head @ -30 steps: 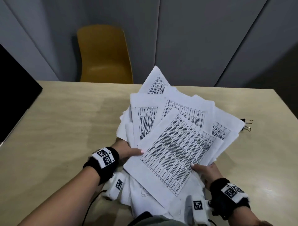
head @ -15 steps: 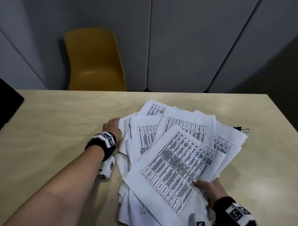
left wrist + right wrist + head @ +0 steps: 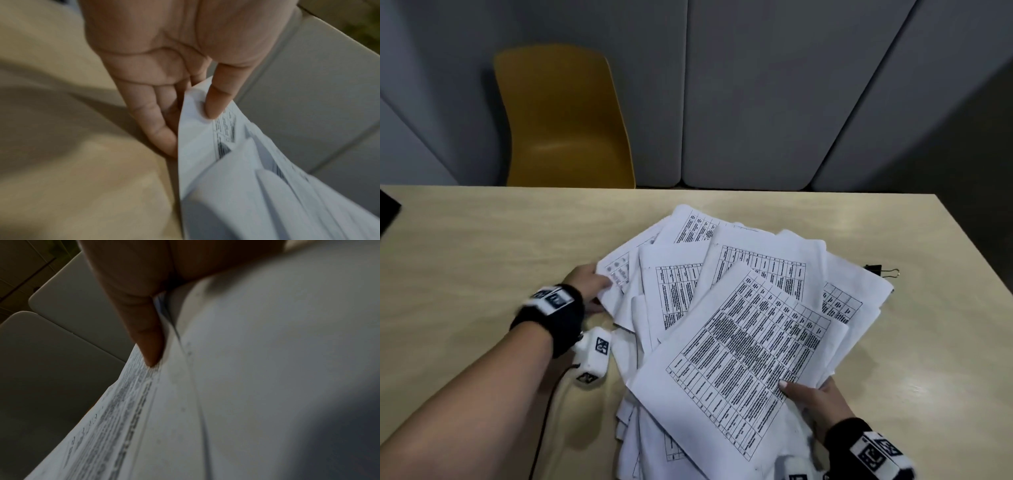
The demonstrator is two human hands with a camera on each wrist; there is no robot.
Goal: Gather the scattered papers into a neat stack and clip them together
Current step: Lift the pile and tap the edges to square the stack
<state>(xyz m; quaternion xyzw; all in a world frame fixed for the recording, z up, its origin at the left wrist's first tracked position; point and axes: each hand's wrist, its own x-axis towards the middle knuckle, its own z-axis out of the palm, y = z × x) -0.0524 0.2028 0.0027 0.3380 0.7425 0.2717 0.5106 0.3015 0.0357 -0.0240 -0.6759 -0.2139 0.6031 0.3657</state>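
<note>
I am pinching the papers (image 3: 739, 342) with my left hand (image 3: 589, 284) and right hand (image 3: 813, 402), low in the frame, so they are sliding together.

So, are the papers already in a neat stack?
No, the papers are still fanned out at different angles, held by left hand and right hand.

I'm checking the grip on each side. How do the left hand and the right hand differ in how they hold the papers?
The left hand pinches a sheet at the far left edge of the papers, thumb on top; the right hand grips them at the near right edge. The left hand holds a corner that sticks out; the right hand holds several fanned sheets. Both wear a black wrist strap.
</note>
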